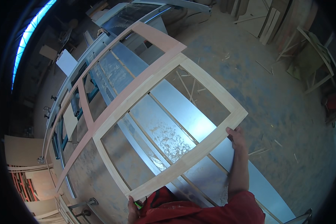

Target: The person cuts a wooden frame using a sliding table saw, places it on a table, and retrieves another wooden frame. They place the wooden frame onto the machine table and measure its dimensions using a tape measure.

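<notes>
A pale rectangular wooden frame [171, 170] lies flat in front of me, above the metal machine table. At its near right corner my right hand [238, 139] is closed on the edge, thumb on top. My left hand [132, 210] is closed at the near left corner, its fingers partly hidden. A small green and black object [139, 204] sits beside the left hand; I cannot tell whether it is held. Along the pale frame's far side lies a larger pinkish wooden frame [86, 108] with a crossbar.
Beneath both frames is a long silver sliding-table machine [168, 136] with grooves. Wood offcuts [276, 143] are scattered on the dusty floor [227, 74] to the right. A wooden stand [317, 56] and leaning boards [270, 26] stand at the far right. Stacked panels [24, 183] are at left.
</notes>
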The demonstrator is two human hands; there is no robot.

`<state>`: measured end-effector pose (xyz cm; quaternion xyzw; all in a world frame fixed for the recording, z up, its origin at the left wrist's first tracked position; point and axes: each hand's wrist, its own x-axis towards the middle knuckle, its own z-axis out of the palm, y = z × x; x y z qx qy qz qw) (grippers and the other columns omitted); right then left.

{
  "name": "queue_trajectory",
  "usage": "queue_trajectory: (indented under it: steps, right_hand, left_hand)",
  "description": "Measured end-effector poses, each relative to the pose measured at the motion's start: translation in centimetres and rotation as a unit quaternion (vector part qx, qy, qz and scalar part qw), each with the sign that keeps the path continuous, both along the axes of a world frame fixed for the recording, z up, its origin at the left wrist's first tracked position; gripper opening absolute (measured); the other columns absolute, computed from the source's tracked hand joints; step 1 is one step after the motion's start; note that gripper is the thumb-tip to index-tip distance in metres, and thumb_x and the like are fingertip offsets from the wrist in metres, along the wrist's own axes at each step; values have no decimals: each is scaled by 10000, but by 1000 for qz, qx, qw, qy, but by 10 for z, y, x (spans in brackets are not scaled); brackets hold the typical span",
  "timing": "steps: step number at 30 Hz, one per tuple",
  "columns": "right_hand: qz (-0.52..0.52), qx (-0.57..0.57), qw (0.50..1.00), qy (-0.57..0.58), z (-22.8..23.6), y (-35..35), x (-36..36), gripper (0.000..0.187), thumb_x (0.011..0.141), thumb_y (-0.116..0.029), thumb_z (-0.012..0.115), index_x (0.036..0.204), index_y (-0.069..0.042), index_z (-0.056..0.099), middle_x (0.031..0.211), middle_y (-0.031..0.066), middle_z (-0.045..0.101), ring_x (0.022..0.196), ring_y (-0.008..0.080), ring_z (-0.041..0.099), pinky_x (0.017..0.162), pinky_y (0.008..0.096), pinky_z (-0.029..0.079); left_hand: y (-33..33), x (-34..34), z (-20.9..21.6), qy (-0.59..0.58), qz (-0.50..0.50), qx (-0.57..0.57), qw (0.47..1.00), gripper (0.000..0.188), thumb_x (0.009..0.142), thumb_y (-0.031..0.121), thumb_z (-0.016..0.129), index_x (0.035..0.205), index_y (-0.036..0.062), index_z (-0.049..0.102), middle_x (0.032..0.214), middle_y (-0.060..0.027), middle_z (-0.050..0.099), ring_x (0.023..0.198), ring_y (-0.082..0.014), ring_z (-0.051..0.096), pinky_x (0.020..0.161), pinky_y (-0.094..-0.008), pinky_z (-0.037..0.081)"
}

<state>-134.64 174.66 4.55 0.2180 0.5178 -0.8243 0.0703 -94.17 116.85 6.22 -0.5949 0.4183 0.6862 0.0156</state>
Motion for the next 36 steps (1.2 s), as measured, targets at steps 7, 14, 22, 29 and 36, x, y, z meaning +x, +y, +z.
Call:
queue_trajectory:
  steps: [7, 14, 22, 29, 36]
  right_hand:
    - [3, -12, 1000, 4, 0, 1, 0, 429, 819, -128, 802, 1172, 59, 647, 1034, 125, 723, 909, 217, 706, 837, 345, 555]
    - [-1, -2, 1000, -4, 3, 0, -1, 439, 812, -146, 811, 1169, 56, 656, 1036, 127, 725, 908, 217, 708, 836, 343, 555]
    - [-2, -8, 1000, -2, 5, -1, 0, 444, 808, -150, 813, 1168, 58, 658, 1039, 126, 727, 921, 223, 709, 845, 350, 554]
    - [-6, -2, 1000, -8, 6, -2, -1, 408, 820, -127, 797, 1158, 57, 662, 1037, 127, 727, 922, 222, 709, 846, 352, 554]
    - [-6, -8, 1000, -7, 4, 0, 0, 387, 825, -110, 787, 1151, 58, 663, 1037, 126, 728, 919, 221, 710, 846, 352, 553]
  left_hand:
    - [3, -1, 2, 3, -9, -17, 1000, 565, 1016, 622, 465, 1074, 70, 570, 736, -81, 600, 604, -241, 610, 539, -409, 552]
    - [-1, 1, -3, 3, 1, -3, 1000, 563, 1016, 624, 463, 1063, 73, 566, 734, -79, 598, 599, -242, 608, 538, -409, 553]
    - [4, -1, 2, 2, -8, -15, 1000, 562, 1021, 617, 455, 1054, 67, 564, 726, -80, 595, 593, -239, 609, 535, -411, 557]
    - [4, -3, 2, -11, -4, -27, 1000, 565, 1023, 615, 451, 1049, 62, 565, 724, -82, 593, 593, -239, 608, 537, -412, 559]
    - [3, -3, 2, 1, -6, -23, 1000, 567, 1022, 617, 453, 1053, 62, 568, 726, -79, 591, 597, -239, 606, 536, -414, 551]
